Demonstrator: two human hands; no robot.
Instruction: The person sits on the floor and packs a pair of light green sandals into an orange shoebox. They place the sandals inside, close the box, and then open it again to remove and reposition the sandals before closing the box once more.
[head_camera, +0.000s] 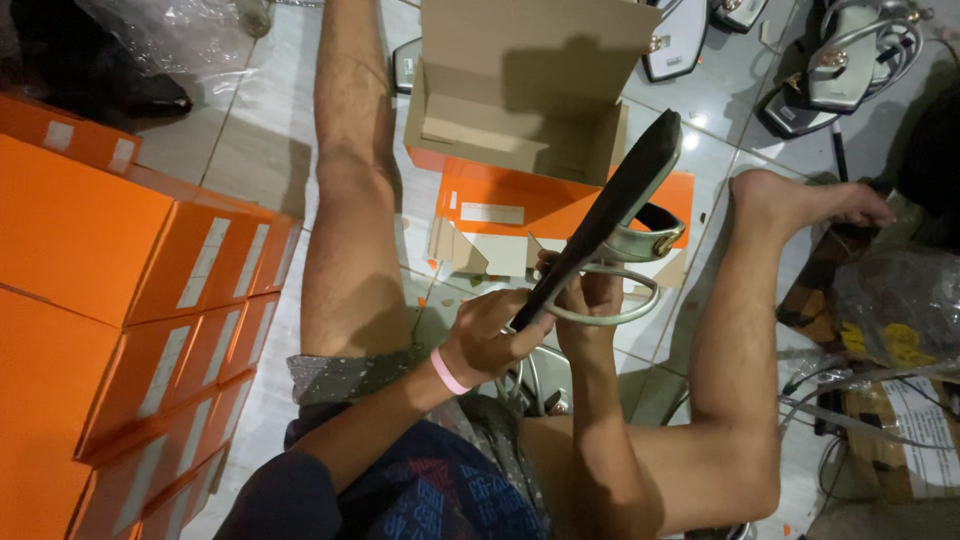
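Sandal (610, 215) held at centre frame, sole side toward the camera, toe end tilted to the upper right.
Left hand (487, 335) clenched on the heel end; right hand (590, 300) grasping the pale straps (610, 310) beneath the sole. Open cardboard box (530, 90) on the tiled floor (250, 130) just behind. Orange boxes (120, 300) stacked at left; more sandals (830, 60) at upper right.

Stacked orange shoeboxes (130, 300) wall off the left; the open cardboard box (520, 110) blocks ahead; bare floor tiles (255, 120) between them stay passable.
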